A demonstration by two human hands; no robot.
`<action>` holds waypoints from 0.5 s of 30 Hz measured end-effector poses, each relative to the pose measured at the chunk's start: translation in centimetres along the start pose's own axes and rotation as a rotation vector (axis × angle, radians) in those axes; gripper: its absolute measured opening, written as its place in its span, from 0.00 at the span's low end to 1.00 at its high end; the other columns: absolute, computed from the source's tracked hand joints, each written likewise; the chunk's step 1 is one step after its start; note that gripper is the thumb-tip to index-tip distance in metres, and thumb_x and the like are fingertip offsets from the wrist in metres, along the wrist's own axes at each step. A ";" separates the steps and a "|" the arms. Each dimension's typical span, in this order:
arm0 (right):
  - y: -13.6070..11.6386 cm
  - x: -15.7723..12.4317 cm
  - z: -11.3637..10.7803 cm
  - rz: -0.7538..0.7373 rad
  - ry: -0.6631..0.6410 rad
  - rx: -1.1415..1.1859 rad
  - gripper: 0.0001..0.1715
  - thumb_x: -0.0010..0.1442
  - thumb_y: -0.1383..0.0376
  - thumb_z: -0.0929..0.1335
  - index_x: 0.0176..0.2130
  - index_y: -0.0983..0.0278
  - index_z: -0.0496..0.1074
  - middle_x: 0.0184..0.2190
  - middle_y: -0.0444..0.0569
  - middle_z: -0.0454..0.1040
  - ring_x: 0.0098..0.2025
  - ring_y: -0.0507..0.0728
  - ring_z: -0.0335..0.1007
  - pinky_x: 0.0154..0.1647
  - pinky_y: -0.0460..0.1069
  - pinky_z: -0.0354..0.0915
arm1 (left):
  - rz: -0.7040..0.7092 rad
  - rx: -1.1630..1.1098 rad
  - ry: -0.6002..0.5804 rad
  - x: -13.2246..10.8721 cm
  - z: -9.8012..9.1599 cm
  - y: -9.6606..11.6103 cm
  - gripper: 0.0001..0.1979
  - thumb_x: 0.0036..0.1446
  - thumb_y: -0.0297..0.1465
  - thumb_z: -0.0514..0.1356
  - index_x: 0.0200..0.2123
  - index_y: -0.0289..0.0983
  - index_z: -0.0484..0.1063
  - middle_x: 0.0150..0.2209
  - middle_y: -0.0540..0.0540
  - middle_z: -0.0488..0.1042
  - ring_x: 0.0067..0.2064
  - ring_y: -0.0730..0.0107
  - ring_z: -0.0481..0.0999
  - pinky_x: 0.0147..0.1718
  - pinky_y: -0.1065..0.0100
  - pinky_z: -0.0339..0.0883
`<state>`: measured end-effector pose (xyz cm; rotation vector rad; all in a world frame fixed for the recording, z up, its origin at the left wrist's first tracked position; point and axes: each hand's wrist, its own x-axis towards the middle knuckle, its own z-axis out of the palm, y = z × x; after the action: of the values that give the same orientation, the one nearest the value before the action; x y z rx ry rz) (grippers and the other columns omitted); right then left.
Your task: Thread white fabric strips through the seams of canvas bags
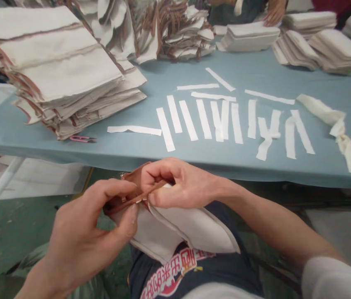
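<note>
A white fabric piece [194,224] with brown edging lies over my lap, below the table's front edge. The thumb and fingers of my left hand [91,220] pinch its brown edge on the left side. Close beside it, my right hand [181,182] grips the same edge, fingers curled and thumb pressed on it. A small pale bit shows at the edge between the two hands; what it is cannot be made out. The inside of the piece is mostly hidden by my fingers.
On the blue-grey table [132,149] are a tall stack of white, brown-edged pieces [66,62], pink thread snips [82,139], several white strips [188,120] and a twisted cream cloth [321,110]. Folded white stacks [250,37] and another person's hand [275,12] are at the back.
</note>
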<state>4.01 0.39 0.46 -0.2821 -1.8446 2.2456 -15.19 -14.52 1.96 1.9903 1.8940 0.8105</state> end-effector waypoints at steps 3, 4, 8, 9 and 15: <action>0.0 -0.3 -0.1 -0.095 0.025 -0.145 0.04 0.52 0.69 0.67 0.29 0.61 0.64 0.27 0.37 0.63 0.29 0.49 0.55 0.30 0.47 0.52 | 0.060 -0.078 -0.091 1.0 -0.7 0.0 0.05 0.68 0.34 0.62 0.45 0.46 0.76 0.34 0.57 0.82 0.30 0.73 0.83 0.29 0.77 0.73; 0.1 -0.3 -0.1 -0.123 0.031 -0.197 0.05 0.52 0.69 0.66 0.30 0.61 0.64 0.27 0.37 0.63 0.29 0.49 0.55 0.30 0.47 0.52 | 0.065 -0.114 -0.157 1.3 -0.8 -0.1 0.05 0.71 0.35 0.60 0.46 0.46 0.76 0.34 0.57 0.82 0.32 0.74 0.83 0.30 0.78 0.73; 0.7 -0.1 0.1 -0.187 0.067 -0.360 0.05 0.52 0.69 0.66 0.31 0.60 0.63 0.27 0.38 0.61 0.29 0.50 0.54 0.30 0.47 0.51 | 0.158 -0.107 -0.255 1.7 -0.7 -0.9 0.11 0.77 0.34 0.54 0.42 0.44 0.75 0.36 0.54 0.81 0.38 0.71 0.85 0.36 0.76 0.73; 0.9 -0.1 0.2 -0.209 0.090 -0.399 0.06 0.52 0.69 0.66 0.31 0.60 0.63 0.27 0.37 0.61 0.29 0.50 0.54 0.30 0.47 0.51 | 0.207 -0.071 -0.231 1.7 -0.6 -1.1 0.11 0.77 0.33 0.54 0.42 0.44 0.74 0.36 0.53 0.81 0.38 0.69 0.85 0.37 0.74 0.73; 1.4 -0.5 0.2 -0.324 0.133 -0.714 0.03 0.58 0.69 0.64 0.33 0.61 0.66 0.28 0.40 0.66 0.30 0.51 0.59 0.33 0.49 0.52 | 0.341 -0.008 -0.180 2.0 -0.1 -1.5 0.06 0.74 0.28 0.57 0.42 0.42 0.74 0.34 0.54 0.81 0.31 0.74 0.81 0.32 0.72 0.68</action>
<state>4.38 -0.17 -0.88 -0.2123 -2.3457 1.2734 -16.48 -12.41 1.64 2.3306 1.4724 0.6885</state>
